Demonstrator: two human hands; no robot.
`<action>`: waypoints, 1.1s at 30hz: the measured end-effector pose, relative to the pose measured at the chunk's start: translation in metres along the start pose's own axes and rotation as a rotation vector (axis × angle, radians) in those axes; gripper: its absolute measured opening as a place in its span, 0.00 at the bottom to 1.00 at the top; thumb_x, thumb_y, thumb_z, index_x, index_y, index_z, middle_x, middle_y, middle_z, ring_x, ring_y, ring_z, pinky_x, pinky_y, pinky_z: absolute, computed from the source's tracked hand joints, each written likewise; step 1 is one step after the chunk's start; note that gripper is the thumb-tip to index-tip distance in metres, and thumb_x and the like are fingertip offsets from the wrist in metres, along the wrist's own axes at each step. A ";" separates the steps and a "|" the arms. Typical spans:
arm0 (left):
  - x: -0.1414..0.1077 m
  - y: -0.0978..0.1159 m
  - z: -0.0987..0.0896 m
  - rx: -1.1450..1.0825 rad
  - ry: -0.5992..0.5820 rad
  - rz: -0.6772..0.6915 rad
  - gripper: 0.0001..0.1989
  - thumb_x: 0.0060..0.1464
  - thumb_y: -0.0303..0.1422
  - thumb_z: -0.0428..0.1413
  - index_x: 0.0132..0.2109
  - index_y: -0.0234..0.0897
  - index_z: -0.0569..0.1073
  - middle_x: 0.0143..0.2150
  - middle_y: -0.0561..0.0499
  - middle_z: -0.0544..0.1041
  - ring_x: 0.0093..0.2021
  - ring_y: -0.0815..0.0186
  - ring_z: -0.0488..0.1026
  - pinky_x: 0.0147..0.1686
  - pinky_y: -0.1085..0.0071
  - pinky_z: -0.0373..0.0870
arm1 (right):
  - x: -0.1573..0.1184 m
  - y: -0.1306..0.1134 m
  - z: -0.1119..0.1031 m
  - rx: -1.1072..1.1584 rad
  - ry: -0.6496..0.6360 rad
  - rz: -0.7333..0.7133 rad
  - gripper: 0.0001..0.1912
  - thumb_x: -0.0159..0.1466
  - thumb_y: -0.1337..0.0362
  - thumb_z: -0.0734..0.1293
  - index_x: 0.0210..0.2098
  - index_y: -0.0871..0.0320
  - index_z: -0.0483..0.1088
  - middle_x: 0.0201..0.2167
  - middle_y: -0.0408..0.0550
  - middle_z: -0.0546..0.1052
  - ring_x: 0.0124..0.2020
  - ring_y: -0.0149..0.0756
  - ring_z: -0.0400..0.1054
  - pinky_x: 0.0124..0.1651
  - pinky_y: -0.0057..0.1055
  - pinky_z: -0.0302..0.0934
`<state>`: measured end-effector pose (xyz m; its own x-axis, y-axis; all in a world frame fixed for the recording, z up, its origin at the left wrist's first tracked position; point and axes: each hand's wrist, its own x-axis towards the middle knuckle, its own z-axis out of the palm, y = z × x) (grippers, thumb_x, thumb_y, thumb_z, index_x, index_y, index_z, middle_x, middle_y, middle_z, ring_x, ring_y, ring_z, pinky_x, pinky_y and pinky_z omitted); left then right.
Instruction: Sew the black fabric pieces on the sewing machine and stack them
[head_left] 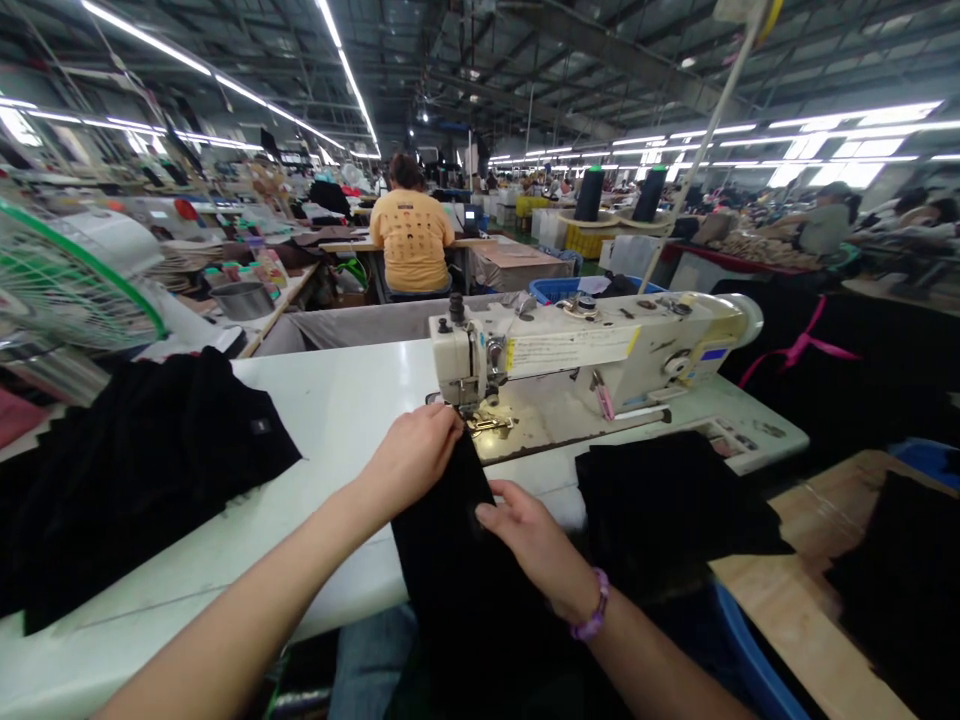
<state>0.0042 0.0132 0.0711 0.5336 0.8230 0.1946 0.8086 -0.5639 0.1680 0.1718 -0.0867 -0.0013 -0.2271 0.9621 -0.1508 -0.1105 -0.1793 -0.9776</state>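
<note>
A long piece of black fabric (pixel 457 560) runs from the needle area of the sewing machine (pixel 555 345) over the table's front edge toward my lap. My left hand (pixel 420 445) is closed on its far end, right at the presser foot, with the fingertips partly hidden behind the knuckles. Lower down, my right hand (pixel 529 530) grips the fabric's right edge between thumb and fingers. A purple band circles my right wrist. What lies directly under the needle is hidden by my left hand.
Left on the white table (pixel 337 390) lies a heap of black garments (pixel 165 440), with a fan (pixel 75 270) behind. Folded black fabric (pixel 675 490) is at the right, near a cardboard sheet (pixel 810 590). A person in a yellow shirt (pixel 412 240) sits ahead, back turned.
</note>
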 end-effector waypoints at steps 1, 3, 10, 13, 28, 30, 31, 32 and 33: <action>0.005 -0.006 0.013 0.005 -0.010 -0.016 0.11 0.65 0.29 0.45 0.39 0.37 0.71 0.39 0.43 0.77 0.41 0.55 0.75 0.43 0.60 0.69 | 0.005 0.005 0.002 -0.126 0.051 -0.022 0.18 0.66 0.54 0.65 0.51 0.57 0.68 0.29 0.43 0.78 0.31 0.37 0.75 0.37 0.33 0.67; 0.013 -0.016 0.037 -0.005 -0.014 -0.043 0.11 0.64 0.28 0.46 0.38 0.35 0.72 0.38 0.41 0.77 0.41 0.54 0.75 0.43 0.59 0.70 | 0.012 0.012 0.004 -0.516 0.175 -0.101 0.15 0.67 0.60 0.66 0.52 0.56 0.69 0.29 0.45 0.78 0.32 0.40 0.75 0.38 0.34 0.66; 0.023 -0.034 0.074 -0.121 0.029 -0.144 0.09 0.62 0.30 0.49 0.35 0.37 0.72 0.39 0.43 0.77 0.40 0.59 0.74 0.44 0.64 0.71 | 0.016 0.022 0.000 -1.245 0.300 -0.567 0.16 0.65 0.67 0.71 0.52 0.56 0.71 0.52 0.52 0.77 0.54 0.45 0.70 0.61 0.47 0.61; 0.026 -0.037 0.075 -0.167 0.020 -0.170 0.08 0.60 0.29 0.50 0.34 0.37 0.72 0.37 0.44 0.77 0.40 0.60 0.75 0.44 0.66 0.71 | 0.018 0.026 -0.003 -1.187 0.274 -0.596 0.12 0.66 0.68 0.70 0.50 0.55 0.72 0.52 0.49 0.78 0.54 0.43 0.70 0.65 0.50 0.55; 0.052 -0.045 0.071 -0.184 -0.086 -0.371 0.08 0.57 0.33 0.52 0.33 0.37 0.74 0.30 0.46 0.79 0.33 0.59 0.76 0.34 0.68 0.64 | 0.030 0.025 0.010 -1.174 0.327 -0.507 0.13 0.66 0.66 0.69 0.50 0.56 0.71 0.51 0.49 0.78 0.54 0.43 0.69 0.68 0.55 0.49; 0.052 -0.044 0.071 -0.181 -0.085 -0.377 0.08 0.58 0.33 0.52 0.33 0.37 0.73 0.31 0.46 0.79 0.33 0.59 0.76 0.33 0.68 0.63 | 0.030 0.025 0.011 -1.174 0.327 -0.500 0.12 0.66 0.66 0.70 0.50 0.56 0.71 0.51 0.48 0.78 0.54 0.43 0.69 0.68 0.55 0.48; 0.052 -0.044 0.071 -0.181 -0.085 -0.378 0.08 0.58 0.33 0.52 0.32 0.37 0.73 0.31 0.46 0.79 0.33 0.59 0.76 0.33 0.68 0.63 | 0.030 0.025 0.011 -1.175 0.326 -0.498 0.12 0.66 0.66 0.70 0.50 0.56 0.71 0.51 0.48 0.78 0.54 0.43 0.69 0.68 0.55 0.48; 0.052 -0.044 0.070 -0.183 -0.086 -0.379 0.08 0.58 0.33 0.52 0.32 0.38 0.73 0.31 0.46 0.79 0.33 0.59 0.76 0.33 0.68 0.63 | 0.030 0.025 0.011 -1.178 0.325 -0.496 0.12 0.66 0.66 0.70 0.50 0.56 0.71 0.51 0.48 0.78 0.54 0.43 0.69 0.68 0.55 0.48; 0.052 -0.043 0.070 -0.184 -0.085 -0.380 0.07 0.57 0.32 0.52 0.33 0.38 0.73 0.31 0.46 0.79 0.33 0.59 0.76 0.33 0.68 0.63 | 0.030 0.024 0.011 -1.181 0.325 -0.496 0.12 0.66 0.66 0.69 0.50 0.56 0.71 0.51 0.48 0.78 0.54 0.43 0.69 0.68 0.55 0.48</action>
<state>0.0144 0.0854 0.0058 0.2311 0.9729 0.0062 0.8979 -0.2158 0.3837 0.1514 -0.0643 -0.0281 -0.1479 0.9083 0.3913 0.8278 0.3302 -0.4536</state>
